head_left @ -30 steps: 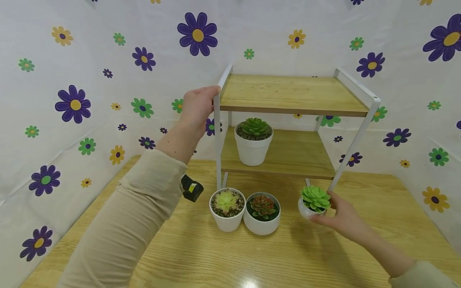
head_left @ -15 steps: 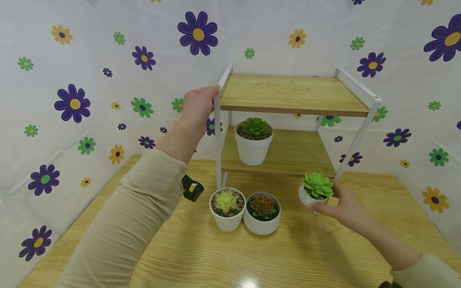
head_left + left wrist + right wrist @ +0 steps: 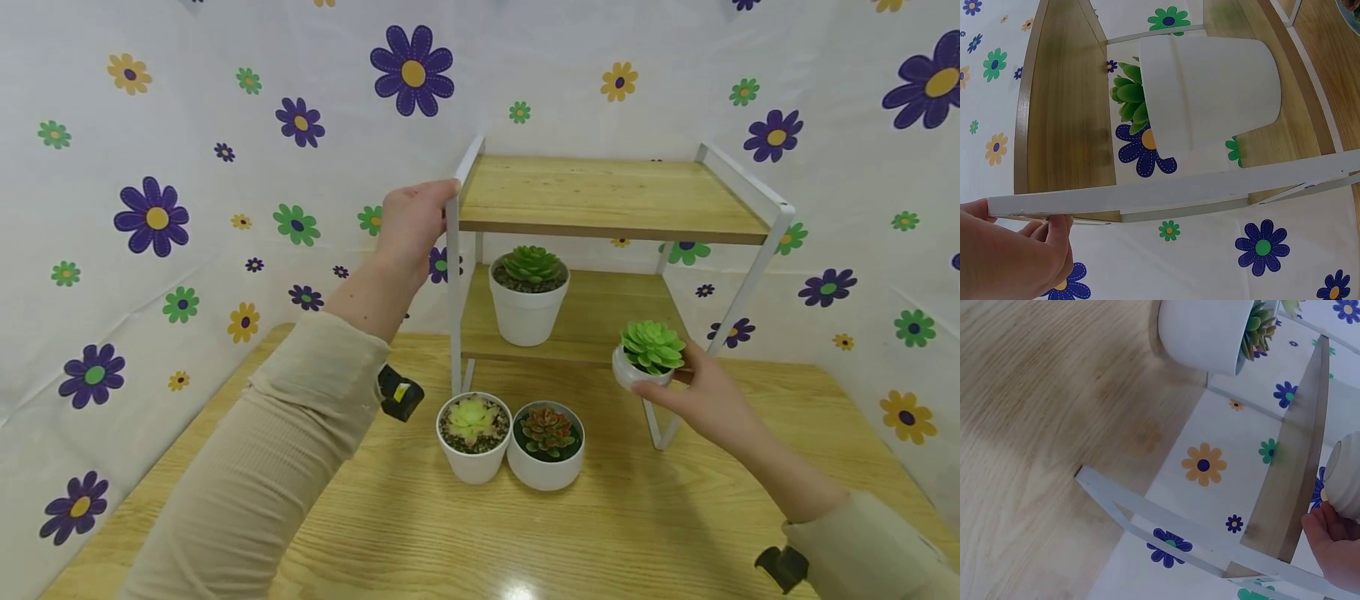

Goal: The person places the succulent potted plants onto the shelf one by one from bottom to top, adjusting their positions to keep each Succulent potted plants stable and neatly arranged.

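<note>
My left hand [image 3: 417, 223] grips the top left corner of a two-tier shelf [image 3: 600, 196] with wooden boards and a white frame; in the left wrist view its fingers pinch the white frame bar [image 3: 1166, 192]. My right hand [image 3: 708, 396] holds a small white pot [image 3: 633, 371] with a bright green succulent [image 3: 652, 346], raised in front of the lower board's right end. In the right wrist view the fingers curl at the pot [image 3: 1346, 478], partly cut off by the frame edge. A larger white pot [image 3: 527, 310] with a dark green succulent stands on the lower board's left side.
Two more potted succulents stand side by side on the wooden table before the shelf: a pale green one in a white pot [image 3: 474, 458] and a reddish one in a round white bowl [image 3: 545, 467]. A flower-patterned cloth [image 3: 555, 50] hangs behind.
My right hand has lifted the small pot from low by the shelf's front right leg to the height of the lower board. My left hand keeps its hold on the shelf.
</note>
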`<state>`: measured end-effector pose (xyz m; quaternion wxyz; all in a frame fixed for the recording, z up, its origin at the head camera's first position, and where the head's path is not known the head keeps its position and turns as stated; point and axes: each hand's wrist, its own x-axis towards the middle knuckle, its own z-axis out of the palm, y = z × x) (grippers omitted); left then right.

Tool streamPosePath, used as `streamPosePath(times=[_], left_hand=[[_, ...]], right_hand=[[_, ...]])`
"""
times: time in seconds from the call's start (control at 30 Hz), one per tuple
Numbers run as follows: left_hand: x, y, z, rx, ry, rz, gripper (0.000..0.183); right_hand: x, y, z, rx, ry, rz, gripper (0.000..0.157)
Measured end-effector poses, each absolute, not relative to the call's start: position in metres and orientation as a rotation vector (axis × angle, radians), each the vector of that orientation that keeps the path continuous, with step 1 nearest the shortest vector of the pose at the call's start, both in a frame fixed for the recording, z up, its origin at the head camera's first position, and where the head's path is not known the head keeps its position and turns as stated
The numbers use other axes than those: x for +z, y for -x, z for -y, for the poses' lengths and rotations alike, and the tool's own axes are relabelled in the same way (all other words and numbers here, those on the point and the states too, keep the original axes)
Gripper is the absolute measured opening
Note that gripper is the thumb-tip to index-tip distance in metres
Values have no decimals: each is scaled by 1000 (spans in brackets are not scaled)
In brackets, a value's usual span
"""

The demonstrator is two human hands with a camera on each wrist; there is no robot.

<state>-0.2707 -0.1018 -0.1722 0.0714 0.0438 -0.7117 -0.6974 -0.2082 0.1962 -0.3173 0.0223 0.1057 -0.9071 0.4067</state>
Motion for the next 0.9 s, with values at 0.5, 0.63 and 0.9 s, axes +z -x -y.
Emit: streamPosePath(times=[0.5, 0.63, 0.9], left_hand=[[-173, 272, 102, -2094, -124, 2137, 36], [-173, 272, 102, -2093, -116, 2134, 36], [-174, 272, 102, -2086, -114, 2125, 35]], right_hand=[[-314, 226, -188, 1240, -258, 2797, 66], [-314, 231, -187, 1152, -237, 2817, 56], [-313, 236, -187, 1134, -239, 2827, 56]])
